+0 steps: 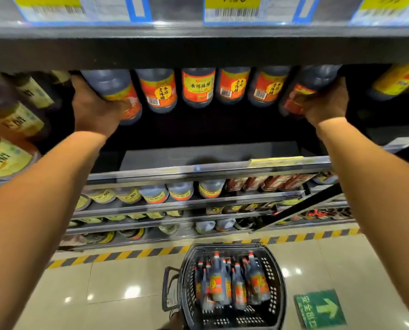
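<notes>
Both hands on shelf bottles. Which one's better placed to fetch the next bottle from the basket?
Right, probably. The basket sits on the floor right of centre, nearer the right hand, which grips the right-end bottle; the left hand grips the left-end bottle. Either must release first.

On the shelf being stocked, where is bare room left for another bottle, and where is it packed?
Bare: the dark shelf strip between the red-label row and the front rail. Packed: that row, side by side between the left hand and the right hand, each gripping an end bottle, and the yellow-label bottles at far left.
</notes>
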### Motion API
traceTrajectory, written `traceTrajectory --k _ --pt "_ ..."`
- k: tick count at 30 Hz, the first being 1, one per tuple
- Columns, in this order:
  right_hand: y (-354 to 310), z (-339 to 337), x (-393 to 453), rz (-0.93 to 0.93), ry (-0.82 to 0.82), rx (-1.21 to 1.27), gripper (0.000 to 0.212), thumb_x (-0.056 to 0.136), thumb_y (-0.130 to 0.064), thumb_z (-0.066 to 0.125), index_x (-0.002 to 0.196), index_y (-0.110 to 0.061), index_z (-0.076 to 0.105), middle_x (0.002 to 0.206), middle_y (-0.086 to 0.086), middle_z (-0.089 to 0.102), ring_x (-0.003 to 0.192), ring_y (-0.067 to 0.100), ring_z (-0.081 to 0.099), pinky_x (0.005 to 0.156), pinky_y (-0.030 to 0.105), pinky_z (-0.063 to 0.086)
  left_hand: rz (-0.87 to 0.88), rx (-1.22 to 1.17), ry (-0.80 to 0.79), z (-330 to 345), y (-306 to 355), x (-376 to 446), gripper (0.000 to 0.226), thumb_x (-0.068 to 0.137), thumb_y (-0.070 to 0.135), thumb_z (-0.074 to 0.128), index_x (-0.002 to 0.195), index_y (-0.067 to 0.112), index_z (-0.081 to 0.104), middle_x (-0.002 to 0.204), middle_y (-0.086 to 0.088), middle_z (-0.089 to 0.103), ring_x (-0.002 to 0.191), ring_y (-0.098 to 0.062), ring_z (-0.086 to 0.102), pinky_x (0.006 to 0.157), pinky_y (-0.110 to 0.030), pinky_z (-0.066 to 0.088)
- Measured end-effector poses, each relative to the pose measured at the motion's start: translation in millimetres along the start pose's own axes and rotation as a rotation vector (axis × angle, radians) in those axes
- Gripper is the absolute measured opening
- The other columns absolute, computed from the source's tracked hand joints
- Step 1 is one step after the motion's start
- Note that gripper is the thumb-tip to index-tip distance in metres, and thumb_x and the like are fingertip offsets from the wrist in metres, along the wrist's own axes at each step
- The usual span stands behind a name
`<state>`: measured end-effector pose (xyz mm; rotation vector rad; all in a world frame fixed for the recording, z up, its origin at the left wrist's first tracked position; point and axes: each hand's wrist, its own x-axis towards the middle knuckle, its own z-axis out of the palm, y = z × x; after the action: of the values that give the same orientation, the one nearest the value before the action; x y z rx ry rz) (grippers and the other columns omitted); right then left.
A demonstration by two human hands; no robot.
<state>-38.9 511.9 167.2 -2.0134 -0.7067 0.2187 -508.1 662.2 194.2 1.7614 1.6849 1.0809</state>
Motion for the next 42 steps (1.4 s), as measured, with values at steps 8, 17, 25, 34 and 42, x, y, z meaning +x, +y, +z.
traceTrajectory --k 8,17,25,34,42 --pt "-29 -1 -8 -0.027 -0.010 -0.026 0.113 0.053 -0.063 0.091 0.148 -0.019 0.050 0.149 -0.004 0.060 0.136 0.011 0.058 0.115 0.023 0.044 0.062 -0.050 -0.054 7 -18 24 0.103 0.067 0.054 0.091 0.152 0.017 0.046 0.142 0.004 0.064 0.116 0.000 0.058 0.089 -0.003 0.039" --pt "-38 2 1 0.006 -0.051 0.010 0.098 0.064 -0.043 0.098 0.148 -0.027 0.052 0.145 -0.010 0.063 0.135 0.010 0.059 0.113 0.025 0.047 0.161 -0.053 -0.017 13 -22 34 0.096 0.073 0.051 0.087 0.152 0.017 0.045 0.152 0.001 0.058 0.140 -0.013 0.054 0.115 -0.024 0.042" --pt "-17 4 -6 0.040 -0.116 0.006 0.104 0.049 -0.055 0.099 0.140 -0.021 0.063 0.136 -0.005 0.070 0.123 0.012 0.066 0.113 0.037 0.052 0.153 -0.076 -0.039 15 -26 39 0.105 0.069 0.054 0.090 0.155 0.026 0.037 0.156 0.011 0.050 0.143 -0.006 0.047 0.121 -0.023 0.038" --pt "-22 -45 -129 0.016 0.024 0.291 0.085 0.080 -0.030 0.083 0.153 -0.011 0.043 0.144 0.007 0.058 0.138 0.016 0.057 0.111 0.025 0.050 -0.103 -0.262 -0.019 -11 -29 -17 0.105 0.065 0.082 0.082 0.151 0.028 0.051 0.148 0.019 0.060 0.133 0.000 0.058 0.115 -0.031 0.048" --pt "88 -98 -295 -0.137 0.003 -0.002 0.066 0.102 -0.021 0.070 0.160 -0.011 0.040 0.161 0.006 0.044 0.153 0.014 0.039 0.123 0.026 0.033 0.478 -0.125 -0.486 -8 17 -256 0.063 0.106 0.034 0.047 0.165 0.018 0.032 0.172 -0.002 0.028 0.160 -0.015 0.024 0.129 -0.029 0.023"
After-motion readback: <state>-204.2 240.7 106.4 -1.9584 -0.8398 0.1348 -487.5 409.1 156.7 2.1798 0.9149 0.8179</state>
